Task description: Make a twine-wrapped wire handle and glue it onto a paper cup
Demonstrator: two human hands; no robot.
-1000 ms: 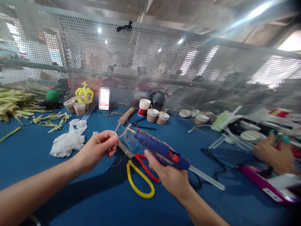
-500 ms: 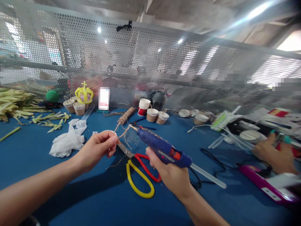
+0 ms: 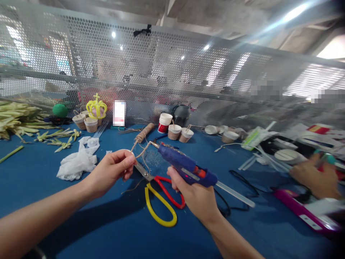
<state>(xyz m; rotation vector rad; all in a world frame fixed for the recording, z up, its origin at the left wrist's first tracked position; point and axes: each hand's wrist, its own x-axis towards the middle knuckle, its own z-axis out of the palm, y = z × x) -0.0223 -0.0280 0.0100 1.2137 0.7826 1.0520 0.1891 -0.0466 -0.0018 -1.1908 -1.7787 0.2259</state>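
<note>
My left hand (image 3: pixel 122 163) is closed in a pinch on a piece of twine (image 3: pixel 142 152), with one end sticking out to the right and another upward. A white curved rim shows just behind its fingers; the rest of that thing is hidden. My right hand (image 3: pixel 195 192) is wrapped round a blue hot glue gun (image 3: pixel 179 160), its nozzle at the free tip of the twine. A clear glue stick (image 3: pixel 235 193) sticks out of the gun's back. Beneath my hands lie scissors (image 3: pixel 161 207) with one red and one yellow handle loop.
Behind lie a twine bundle (image 3: pixel 145 132) and several small twine-wrapped cups (image 3: pixel 174 133). White lace (image 3: pixel 77 165) and green stalks (image 3: pixel 18 117) are at left. Another person's hand (image 3: pixel 316 176) works at right near a purple power strip (image 3: pixel 304 208). A perforated metal screen (image 3: pixel 172 64) stands behind.
The glue gun has shifted slightly, its rear end a little to the left and up, the nozzle still by the twine tip. My left hand has stayed put. The other person's hand moved slightly.
</note>
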